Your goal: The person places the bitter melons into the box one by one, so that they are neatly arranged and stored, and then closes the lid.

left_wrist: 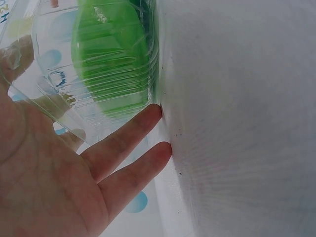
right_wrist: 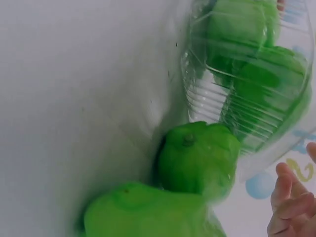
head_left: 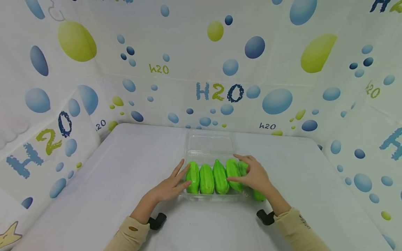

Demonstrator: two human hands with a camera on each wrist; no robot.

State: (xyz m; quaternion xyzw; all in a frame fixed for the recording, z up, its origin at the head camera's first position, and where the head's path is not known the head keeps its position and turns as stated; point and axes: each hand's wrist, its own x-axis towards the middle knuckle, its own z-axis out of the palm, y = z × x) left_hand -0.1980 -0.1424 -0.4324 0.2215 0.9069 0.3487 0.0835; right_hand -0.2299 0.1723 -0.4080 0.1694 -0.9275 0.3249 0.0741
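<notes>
Clear box, lid open at twelve o'clock; inside, green vegetables in a row. Left hand: nine o'clock, fingers spread, at the box. Right hand: three o'clock, thumb and forefinger wide; grip, cannot tell. Loose vegetables: outside, four o'clock.

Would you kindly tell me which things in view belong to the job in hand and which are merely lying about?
Apparently part of the job:
clear box
four green vegetables inside
two vegetables outside it

Only surroundings:
table
printed backdrop
wrist cameras, worn

Right grip part-hides outermost green vegetable in head view; sleeve lettering too small to read.
</notes>
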